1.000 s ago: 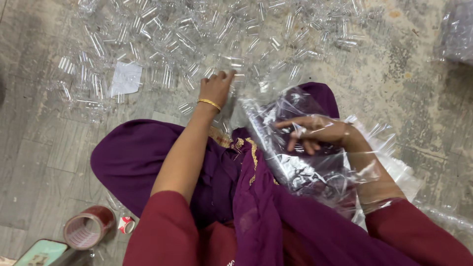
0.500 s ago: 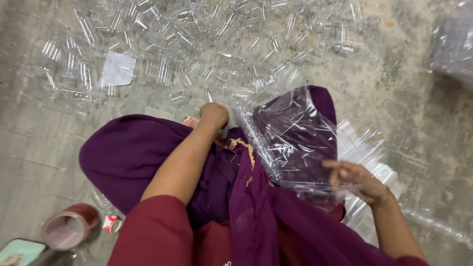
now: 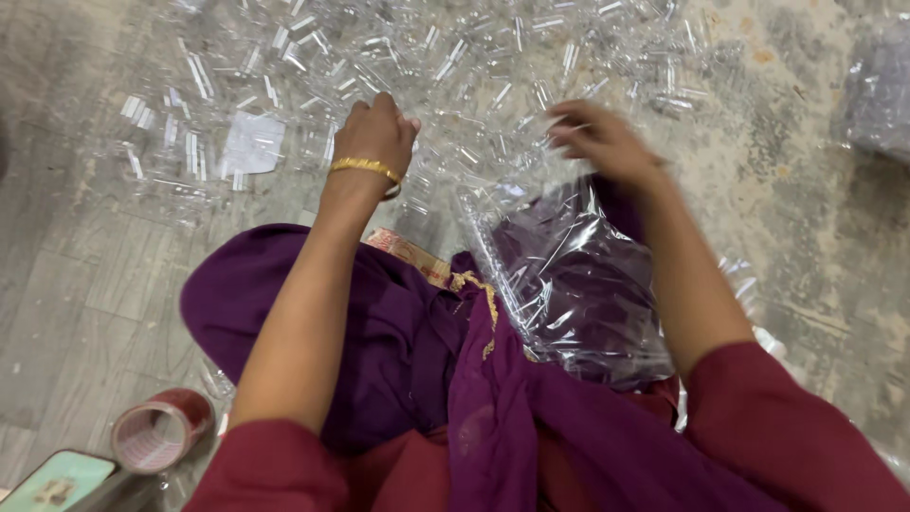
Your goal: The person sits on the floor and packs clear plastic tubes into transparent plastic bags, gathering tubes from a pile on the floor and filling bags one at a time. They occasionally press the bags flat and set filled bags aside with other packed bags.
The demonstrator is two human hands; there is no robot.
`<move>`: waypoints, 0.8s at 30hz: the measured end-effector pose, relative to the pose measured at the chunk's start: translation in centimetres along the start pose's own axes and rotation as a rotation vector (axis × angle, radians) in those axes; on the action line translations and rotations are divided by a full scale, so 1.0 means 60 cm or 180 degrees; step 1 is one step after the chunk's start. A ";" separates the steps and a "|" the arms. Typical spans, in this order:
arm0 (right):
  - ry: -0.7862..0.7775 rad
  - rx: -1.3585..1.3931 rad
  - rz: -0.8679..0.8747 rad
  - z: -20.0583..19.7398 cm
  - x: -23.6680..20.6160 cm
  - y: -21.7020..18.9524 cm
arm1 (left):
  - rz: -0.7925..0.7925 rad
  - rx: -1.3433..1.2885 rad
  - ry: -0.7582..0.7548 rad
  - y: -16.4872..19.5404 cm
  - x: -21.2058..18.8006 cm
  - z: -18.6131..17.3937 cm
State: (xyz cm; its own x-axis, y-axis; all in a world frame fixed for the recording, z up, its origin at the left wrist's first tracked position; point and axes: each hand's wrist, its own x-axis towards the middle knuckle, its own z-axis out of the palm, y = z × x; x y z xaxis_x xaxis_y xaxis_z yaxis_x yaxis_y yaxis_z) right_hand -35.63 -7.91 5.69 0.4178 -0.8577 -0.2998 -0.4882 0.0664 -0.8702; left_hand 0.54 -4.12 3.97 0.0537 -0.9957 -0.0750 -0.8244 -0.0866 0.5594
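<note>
A wide heap of small clear plastic pieces (image 3: 455, 66) covers the floor ahead of me. My left hand (image 3: 379, 128), with a gold bangle at the wrist, reaches into the near edge of the heap with its fingers curled; what it holds is hidden. My right hand (image 3: 602, 142) is blurred by motion above the heap, at the top of a clear plastic bag (image 3: 569, 284) that lies over my purple-clad lap. Whether the right hand grips anything I cannot tell.
A roll of brown tape (image 3: 156, 436) lies on the floor at lower left beside a pale green flat object (image 3: 57, 484). A white paper scrap (image 3: 251, 142) lies in the heap. More clear plastic bags (image 3: 877, 95) sit at the far right.
My right hand has swung from the bag at my lap up to the heap. My left hand has reached further forward into the pieces.
</note>
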 end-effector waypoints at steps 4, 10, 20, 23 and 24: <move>-0.1290 -0.0663 0.1236 0.196 0.101 0.034 | 0.0071 -0.0526 0.0399 -0.048 -0.037 -0.001; -0.0041 -0.1493 -0.0130 0.270 0.053 0.064 | -0.0209 -0.1393 0.0745 -0.060 -0.022 0.048; 0.1251 -0.1662 -0.0483 0.192 0.070 0.063 | -0.0052 -0.0924 0.0576 -0.024 0.002 0.082; 0.1274 -0.1799 -0.0540 0.198 0.070 0.071 | 0.0032 -0.1046 0.0442 -0.028 0.004 0.101; 0.1211 -0.1938 -0.0592 0.198 0.071 0.072 | -0.0003 -0.1003 0.0366 -0.029 0.004 0.107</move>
State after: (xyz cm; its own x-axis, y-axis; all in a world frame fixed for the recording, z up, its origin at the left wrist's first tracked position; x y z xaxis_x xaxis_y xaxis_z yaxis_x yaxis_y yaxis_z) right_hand -26.85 -5.20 -3.99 0.2945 -0.9520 0.0838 -0.8201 -0.2968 -0.4893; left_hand -1.63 -4.03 -2.33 0.1324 -0.9912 0.0077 -0.6105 -0.0754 0.7884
